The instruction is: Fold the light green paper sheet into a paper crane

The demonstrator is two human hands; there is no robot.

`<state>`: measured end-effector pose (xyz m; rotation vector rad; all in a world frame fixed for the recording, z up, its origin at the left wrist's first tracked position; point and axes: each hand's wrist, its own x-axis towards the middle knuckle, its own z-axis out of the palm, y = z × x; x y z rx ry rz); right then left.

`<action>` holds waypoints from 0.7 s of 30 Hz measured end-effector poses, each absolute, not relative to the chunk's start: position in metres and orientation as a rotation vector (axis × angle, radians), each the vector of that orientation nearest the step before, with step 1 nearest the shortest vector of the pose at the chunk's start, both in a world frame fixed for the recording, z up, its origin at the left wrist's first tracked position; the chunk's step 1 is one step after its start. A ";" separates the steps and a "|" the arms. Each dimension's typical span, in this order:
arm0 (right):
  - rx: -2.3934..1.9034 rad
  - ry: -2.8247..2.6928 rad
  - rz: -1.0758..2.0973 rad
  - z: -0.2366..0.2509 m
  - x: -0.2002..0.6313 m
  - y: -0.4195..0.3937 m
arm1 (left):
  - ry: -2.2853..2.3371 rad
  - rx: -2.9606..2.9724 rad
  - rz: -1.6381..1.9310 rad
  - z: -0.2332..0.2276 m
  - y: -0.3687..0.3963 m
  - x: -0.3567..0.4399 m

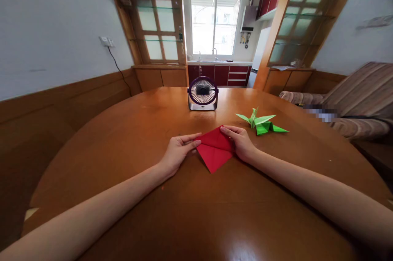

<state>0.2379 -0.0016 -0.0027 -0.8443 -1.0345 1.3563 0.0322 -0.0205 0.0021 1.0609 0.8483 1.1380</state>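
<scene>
Between my two hands is a red sheet of origami paper [214, 155], folded into a diamond-like shape with crease lines across it and one corner pointing toward me. My left hand [179, 152] pinches its left corner, thumb on top and fingers partly beneath. At the upper right edge, my right hand [241, 141] grips the paper with the thumb near its top corner; some of those fingers are hidden behind it. Just beyond my right hand, a green folded paper crane [264, 123] rests on the table.
A small round desk fan [202, 92] stands toward the far side of the wooden table [123, 146]. To the right is a striped sofa [359, 93]. Past the table lie a kitchen counter [221, 74] and a window [215, 23].
</scene>
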 end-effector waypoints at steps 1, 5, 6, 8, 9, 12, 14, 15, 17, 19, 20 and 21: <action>-0.835 -1.028 1.362 -0.003 0.238 -0.002 | 0.845 1.045 1.133 0.003 -0.021 0.032; -0.821 -1.002 1.367 -0.003 0.238 -0.002 | 0.836 1.013 1.150 0.004 -0.023 0.033; -0.819 -0.996 1.363 -0.003 0.239 -0.001 | 0.841 1.008 1.166 0.004 -0.023 0.033; -0.813 -0.981 1.351 -0.002 0.239 -0.001 | 0.862 1.003 1.200 0.004 -0.023 0.033; -0.811 -0.975 1.346 -0.002 0.239 -0.002 | 0.874 1.002 1.218 0.004 -0.023 0.034; -0.816 -0.972 1.343 0.000 0.239 -0.003 | 0.891 0.998 1.266 0.003 -0.023 0.034; -0.821 -0.974 1.338 0.000 0.239 -0.003 | 0.885 0.998 1.292 0.003 -0.023 0.035; -0.822 -0.972 1.334 0.000 0.239 -0.003 | 0.879 1.001 1.302 0.002 -0.024 0.035; -0.826 -0.966 1.330 0.000 0.239 -0.003 | 0.865 1.017 1.322 0.002 -0.024 0.035; -0.828 -0.958 1.331 -0.002 0.239 -0.002 | 0.859 1.051 1.348 0.003 -0.024 0.036; -0.829 -0.953 1.334 -0.002 0.239 -0.001 | 0.858 1.074 1.359 0.003 -0.024 0.036; -0.827 -0.946 1.338 -0.003 0.239 -0.001 | 0.858 1.095 1.367 0.004 -0.024 0.036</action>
